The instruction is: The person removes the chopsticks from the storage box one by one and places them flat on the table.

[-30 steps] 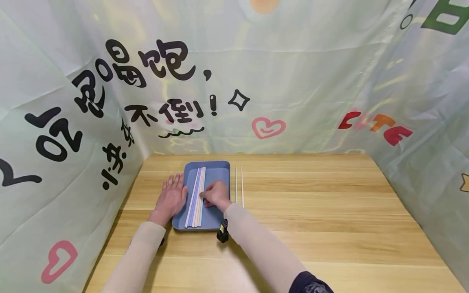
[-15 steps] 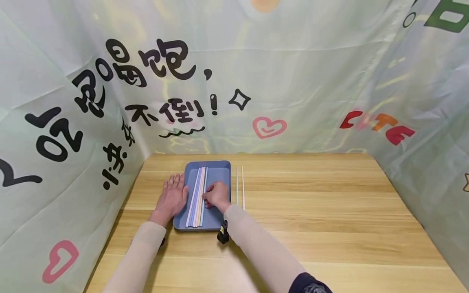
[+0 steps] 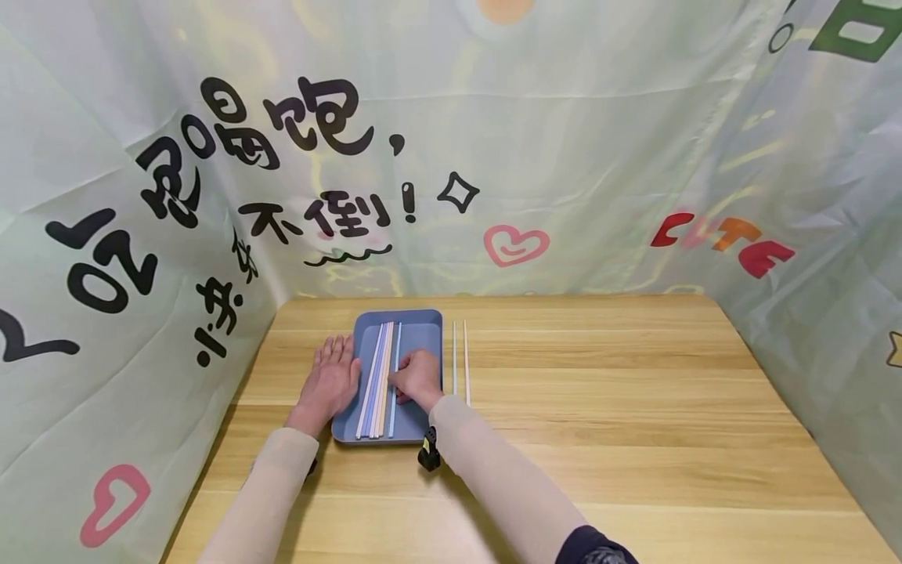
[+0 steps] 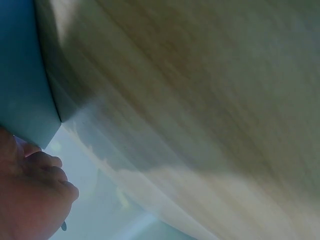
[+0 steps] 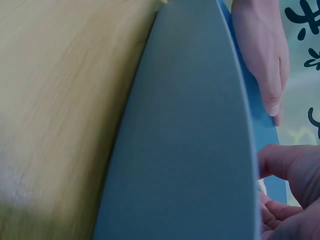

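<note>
A blue-grey tray [image 3: 421, 317] lies on the wooden table. Inside it, several pastel chopsticks [image 3: 373, 388] lie side by side in a row running lengthwise. To the right of that row, a light blue chopstick [image 3: 392, 415] is separated by a narrow gap, and my right hand [image 3: 418, 380] pinches it near its middle. My left hand [image 3: 331, 380] rests along the tray's left edge with its fingers straight. In the right wrist view, the tray's outer wall [image 5: 180, 130] hides most of the chopsticks; thumb and fingers of the right hand [image 5: 295, 185] show beyond its rim.
Right of the tray, a light green chopstick [image 3: 454, 356] and a pinkish chopstick [image 3: 466, 352] lie on the table [image 3: 620, 407], their near ends hidden by the right sleeve. Printed cloth walls [image 3: 585, 157] stand at the back and both sides.
My right hand has drawn the light blue chopstick slightly rightward, away from the row, so a gap now shows between them. The left hand has stayed in place on the tray's edge.
</note>
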`<state>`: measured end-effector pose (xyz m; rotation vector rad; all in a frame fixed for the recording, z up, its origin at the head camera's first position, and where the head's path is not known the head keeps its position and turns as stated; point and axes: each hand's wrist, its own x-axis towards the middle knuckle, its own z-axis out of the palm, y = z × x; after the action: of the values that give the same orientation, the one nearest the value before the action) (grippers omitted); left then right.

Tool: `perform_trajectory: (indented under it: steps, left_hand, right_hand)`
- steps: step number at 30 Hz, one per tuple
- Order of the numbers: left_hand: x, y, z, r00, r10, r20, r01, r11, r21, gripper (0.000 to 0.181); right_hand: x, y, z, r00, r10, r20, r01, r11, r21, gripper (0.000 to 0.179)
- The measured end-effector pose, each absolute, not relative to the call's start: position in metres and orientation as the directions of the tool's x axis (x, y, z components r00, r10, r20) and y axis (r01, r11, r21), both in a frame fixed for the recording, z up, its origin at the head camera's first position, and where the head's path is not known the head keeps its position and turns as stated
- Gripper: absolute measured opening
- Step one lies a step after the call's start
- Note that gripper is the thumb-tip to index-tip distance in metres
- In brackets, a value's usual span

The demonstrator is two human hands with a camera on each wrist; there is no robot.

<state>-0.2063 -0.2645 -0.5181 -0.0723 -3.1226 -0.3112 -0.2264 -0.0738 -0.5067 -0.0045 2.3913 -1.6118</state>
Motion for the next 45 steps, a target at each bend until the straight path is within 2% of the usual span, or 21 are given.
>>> perform_trajectory:
  steps: [4,9,12,16,22,30,38,45]
  left_hand:
    - [-0.206,-0.265,-0.519,-0.999,0.047,0.007,0.047,0.979,0.196,0.064]
    - [-0.205,-0.265,-0.521,-0.999,0.043,0.006,0.043,0.979,0.202,0.064]
    - [-0.206,-0.265,-0.522,-0.999,0.044,0.004,0.044,0.979,0.201,0.064]
    - [-0.207,-0.264,-0.521,-0.999,0.045,-0.006,0.043,0.98,0.196,0.064]
    - [-0.208,-0.264,-0.519,-0.999,0.043,0.0,0.042,0.979,0.201,0.064]
    - [-0.208,-0.266,-0.521,-0.999,0.047,0.006,0.047,0.977,0.206,0.063]
    - [-0.208,-0.267,-0.522,-0.998,0.056,0.018,0.058,0.98,0.19,0.063]
    - [-0.208,-0.266,-0.522,-0.998,0.06,0.025,0.064,0.978,0.198,0.062]
  right_hand:
    - [-0.223,-0.072,-0.505,-0.979,-0.139,-0.148,0.075,0.433,-0.898,0.036]
    - [-0.222,-0.074,-0.508,-0.984,-0.127,-0.122,0.052,0.451,-0.891,0.035]
    - [-0.223,-0.074,-0.508,-0.983,-0.125,-0.136,0.063,0.468,-0.881,0.041]
    - [-0.226,-0.073,-0.505,-0.968,-0.128,-0.217,0.134,0.469,-0.873,0.047]
    - [-0.23,-0.068,-0.498,-0.943,-0.133,-0.305,0.229,0.405,-0.885,0.04]
    - [-0.229,-0.061,-0.491,-0.924,-0.162,-0.347,0.296,0.275,-0.915,0.012]
    - [-0.232,-0.055,-0.483,-0.921,-0.203,-0.332,0.291,0.207,-0.934,0.009]
    - [-0.239,-0.038,-0.476,-0.916,-0.236,-0.325,0.303,0.123,-0.945,0.023]
